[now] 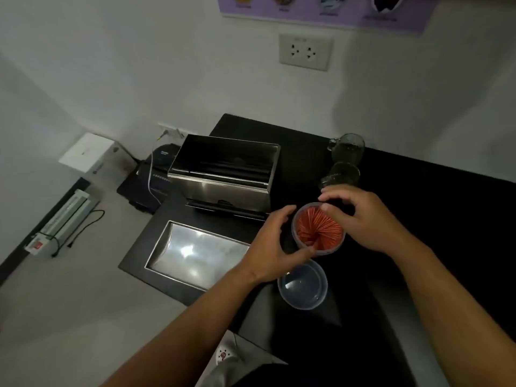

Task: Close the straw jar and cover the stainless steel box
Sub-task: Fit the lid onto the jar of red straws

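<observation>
A clear straw jar (318,229) full of red straws stands uncovered on the black counter. My left hand (275,247) cups its left side, thumb at the near rim. My right hand (360,216) curls over the jar's right and far rim, fingertips touching the edge. The jar's clear round lid (303,284) lies flat on the counter just in front of the jar. The stainless steel box (223,174) sits uncovered at the counter's far left, and a dark flat lid (223,208) lies against its near side.
A steel-lined rectangular recess (195,252) is set into the counter's left end. Two glass cups (344,160) stand behind the jar. On the floor to the left are a white box (86,152), a black device with cables (156,169) and a power strip (60,219).
</observation>
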Motion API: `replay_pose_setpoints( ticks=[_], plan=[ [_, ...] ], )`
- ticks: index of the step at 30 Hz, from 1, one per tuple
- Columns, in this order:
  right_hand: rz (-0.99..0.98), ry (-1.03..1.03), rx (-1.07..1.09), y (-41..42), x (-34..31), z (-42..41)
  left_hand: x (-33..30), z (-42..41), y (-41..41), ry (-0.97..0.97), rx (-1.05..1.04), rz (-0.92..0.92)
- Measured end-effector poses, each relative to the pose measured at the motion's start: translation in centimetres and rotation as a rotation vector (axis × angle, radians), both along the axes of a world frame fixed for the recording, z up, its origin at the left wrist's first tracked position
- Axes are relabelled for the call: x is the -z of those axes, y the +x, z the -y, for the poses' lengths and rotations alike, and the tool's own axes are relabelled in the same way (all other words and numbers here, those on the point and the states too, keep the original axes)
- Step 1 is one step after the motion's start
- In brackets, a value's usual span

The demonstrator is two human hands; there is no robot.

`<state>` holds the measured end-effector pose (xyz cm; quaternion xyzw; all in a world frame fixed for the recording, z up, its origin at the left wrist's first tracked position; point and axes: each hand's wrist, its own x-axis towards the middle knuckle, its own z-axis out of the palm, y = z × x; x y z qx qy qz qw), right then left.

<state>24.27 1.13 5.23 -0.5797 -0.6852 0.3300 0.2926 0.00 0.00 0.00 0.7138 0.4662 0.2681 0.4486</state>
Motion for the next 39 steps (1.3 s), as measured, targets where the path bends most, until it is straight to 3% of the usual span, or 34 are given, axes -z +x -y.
replay_pose_setpoints(
  ticks=[8,12,31,35,39],
  plan=[
    [-0.01,-0.194,0.247,0.7,4.6,0.4,1.4,-0.3,2.0,-0.093,0.033,0.039],
    [-0.036,-0.219,0.24,0.2,5.2,0.9,1.7,-0.1,2.2,-0.161,0.013,0.073],
    [-0.437,-0.265,0.093,-5.8,0.7,2.1,-2.5,2.5,-3.5,0.006,-0.135,0.254],
    [-0.258,-0.312,0.017,-6.5,1.8,1.9,-2.7,3.3,-6.4,0.023,-0.201,0.255],
    [0.223,-0.346,-0.124,-6.8,4.6,1.6,-3.1,3.9,-8.7,0.033,-0.25,0.241]
  ],
)
